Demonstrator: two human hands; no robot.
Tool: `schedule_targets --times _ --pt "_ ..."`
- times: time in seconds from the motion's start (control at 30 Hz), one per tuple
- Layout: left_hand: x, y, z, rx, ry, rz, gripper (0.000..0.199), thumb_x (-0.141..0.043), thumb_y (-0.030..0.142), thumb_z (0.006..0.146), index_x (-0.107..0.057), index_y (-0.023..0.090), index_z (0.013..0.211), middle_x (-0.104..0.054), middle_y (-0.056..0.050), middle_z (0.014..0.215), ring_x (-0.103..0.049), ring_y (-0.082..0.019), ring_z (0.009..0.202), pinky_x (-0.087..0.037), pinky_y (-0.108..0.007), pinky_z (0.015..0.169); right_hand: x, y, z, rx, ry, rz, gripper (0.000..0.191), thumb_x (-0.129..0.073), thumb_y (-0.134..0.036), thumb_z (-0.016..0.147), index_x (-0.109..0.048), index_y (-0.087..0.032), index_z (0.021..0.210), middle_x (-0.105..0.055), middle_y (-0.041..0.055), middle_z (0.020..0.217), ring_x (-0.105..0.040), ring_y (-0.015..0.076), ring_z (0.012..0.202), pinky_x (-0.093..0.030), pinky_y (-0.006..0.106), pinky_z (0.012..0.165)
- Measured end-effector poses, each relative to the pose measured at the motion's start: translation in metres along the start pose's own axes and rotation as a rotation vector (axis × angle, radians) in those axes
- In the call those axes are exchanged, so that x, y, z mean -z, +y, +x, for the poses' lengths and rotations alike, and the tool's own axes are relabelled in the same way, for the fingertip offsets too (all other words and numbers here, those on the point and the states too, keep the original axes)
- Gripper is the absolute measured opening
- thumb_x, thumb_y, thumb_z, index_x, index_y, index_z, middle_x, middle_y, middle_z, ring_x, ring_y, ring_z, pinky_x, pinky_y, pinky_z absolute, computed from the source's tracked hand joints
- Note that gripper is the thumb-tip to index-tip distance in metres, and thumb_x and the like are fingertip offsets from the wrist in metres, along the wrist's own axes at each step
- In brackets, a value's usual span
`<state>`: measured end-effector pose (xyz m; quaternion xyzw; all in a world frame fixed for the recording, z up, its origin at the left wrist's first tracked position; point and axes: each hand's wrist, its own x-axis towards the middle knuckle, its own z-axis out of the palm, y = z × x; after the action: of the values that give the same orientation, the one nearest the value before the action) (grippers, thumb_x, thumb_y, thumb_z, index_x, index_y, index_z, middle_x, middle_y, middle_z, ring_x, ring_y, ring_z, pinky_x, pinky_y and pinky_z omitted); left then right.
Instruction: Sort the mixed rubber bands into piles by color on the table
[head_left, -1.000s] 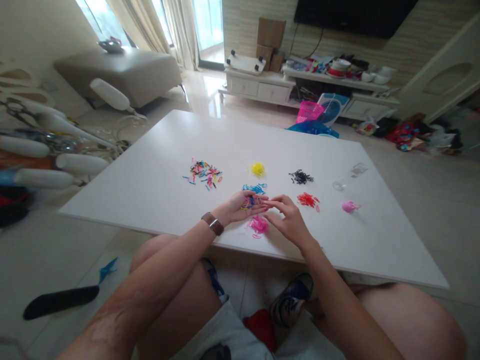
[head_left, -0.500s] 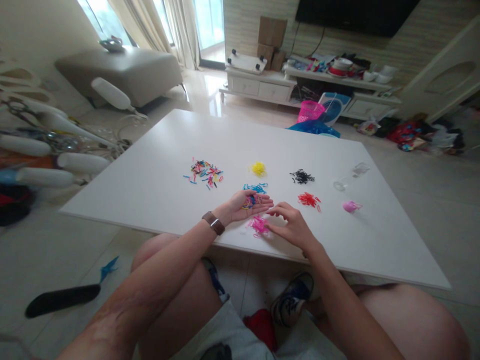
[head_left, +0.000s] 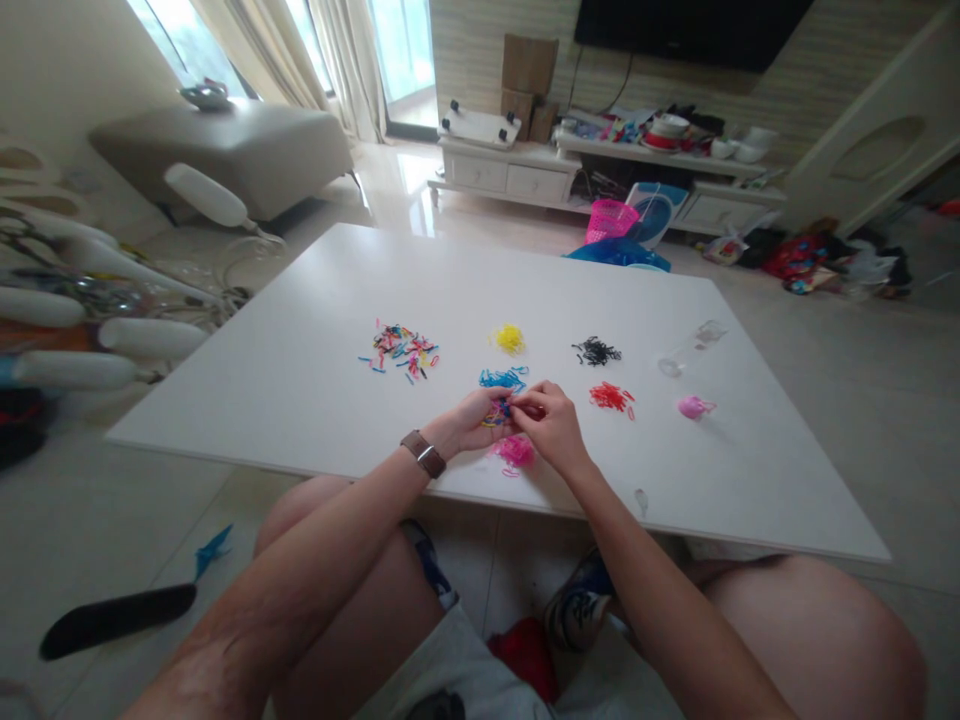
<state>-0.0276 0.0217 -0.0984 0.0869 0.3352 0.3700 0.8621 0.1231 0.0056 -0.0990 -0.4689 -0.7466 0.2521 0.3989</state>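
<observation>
My left hand [head_left: 480,418] is palm up above the table, cupping a small heap of mixed-colour rubber bands [head_left: 495,411]. Over that palm, my right hand [head_left: 551,420] pinches at a rubber band with thumb and forefinger; the fingertips partly hide it. Just beyond the hands lies a pile of blue rubber bands [head_left: 501,379], and below them a pile of pink rubber bands [head_left: 514,452]. Farther off are yellow rubber bands [head_left: 510,339], black rubber bands [head_left: 598,351] and red rubber bands [head_left: 611,397]. A mixed-colour pile [head_left: 405,348] spreads to the left.
On the white table [head_left: 247,370], a pink object [head_left: 695,407] and a clear container [head_left: 709,334] stand at the right, near a clear round piece [head_left: 670,367]. A small clear piece [head_left: 641,501] lies by the front edge. White padded frames [head_left: 206,195] flank the left side.
My right hand has moved from above the pink pile up and left to my left palm, its fingers closing there. My left hand stays cupped. The view has shifted slightly.
</observation>
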Motion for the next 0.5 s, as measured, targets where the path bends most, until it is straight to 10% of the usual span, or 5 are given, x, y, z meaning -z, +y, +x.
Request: schedule_targets --times 0.5 --pt "0.008 -0.001 0.001 0.028 0.003 0.057 0.031 -0.039 0.016 0.096 -0.063 0.010 0.077 -0.068 -0.013 0.071 -0.069 -0.017 0.065 -0.060 -0.035 0.079 0.008 0.006 0.005 -0.056 -0.069 -0.153 0.009 -0.067 -0.014 0.079 -0.070 -0.021 0.074 -0.061 0.0032 0.082 -0.057 0.0201 0.085 -0.046 0.034 0.079"
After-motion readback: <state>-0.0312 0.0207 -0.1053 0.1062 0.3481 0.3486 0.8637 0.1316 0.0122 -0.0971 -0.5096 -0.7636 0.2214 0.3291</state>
